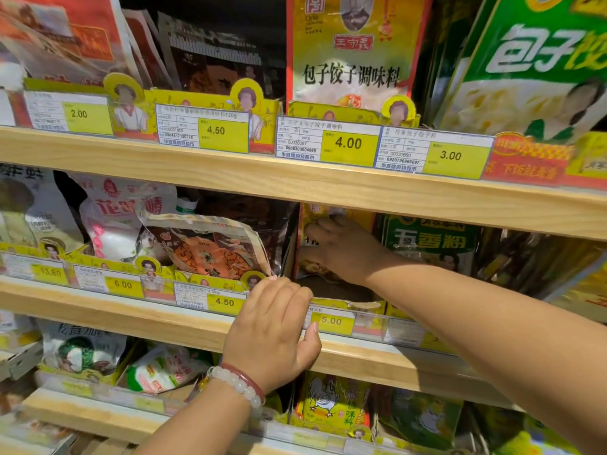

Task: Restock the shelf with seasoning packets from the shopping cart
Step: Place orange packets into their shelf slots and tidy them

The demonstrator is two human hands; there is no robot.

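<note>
My right hand (pixel 343 249) reaches deep into the middle shelf and grips a yellow seasoning packet (pixel 312 221) that stands upright in a nearly empty slot. Its fingers curl over the packet's upper part, and the hand hides most of the packet. My left hand (pixel 272 323), with a bead bracelet on the wrist, is at the front of the same slot. Its fingers hook over the yellow cardboard tray's front edge (pixel 348 303), and the thumb lies on the price rail next to the 5.00 tag (pixel 331 321). The shopping cart is out of view.
Wooden shelves (pixel 295 182) run across the view, packed with seasoning bags behind yellow price tags. An orange-brown packet (pixel 210 247) leans left of the slot and a green five-spice packet (pixel 430 241) stands to its right. Yellow chicken-print packets (pixel 331 405) fill the shelf below.
</note>
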